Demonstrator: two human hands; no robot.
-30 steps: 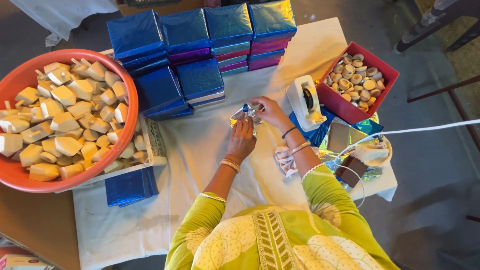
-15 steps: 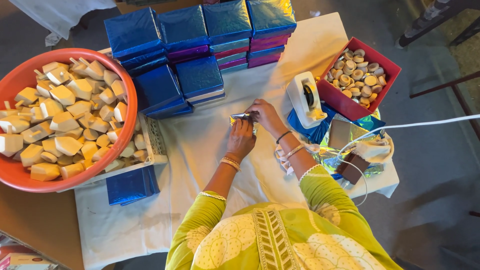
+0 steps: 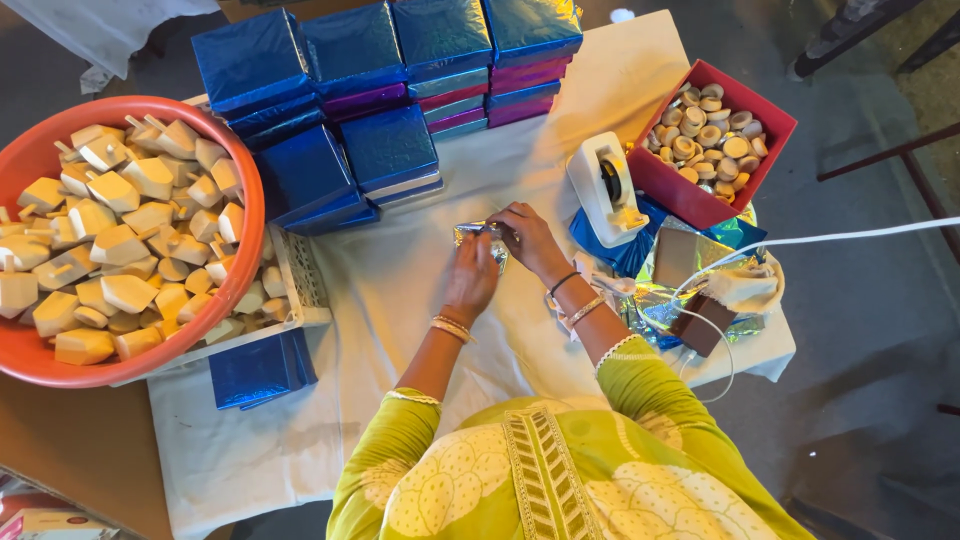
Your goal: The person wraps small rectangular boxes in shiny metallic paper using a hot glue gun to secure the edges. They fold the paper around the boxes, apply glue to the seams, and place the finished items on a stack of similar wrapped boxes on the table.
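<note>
White cloth point(image 3: 400, 300) bears both hands point(image 3: 500, 255) folding, seemingly, shiny foil point(image 3: 470, 233).

orange tub point(image 3: 250, 215): wooden tops | blue foil boxes point(image 3: 385, 60): stacked | red box point(image 3: 770, 125): wooden discs | tape dispenser point(image 3: 600, 190)

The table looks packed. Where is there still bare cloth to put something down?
Bare cloth lies between the white tray and the left hand, and runs on toward the near edge. Another strip lies between the blue boxes and the tape dispenser. The right end, around the red box and foil scraps, is crowded.
</note>
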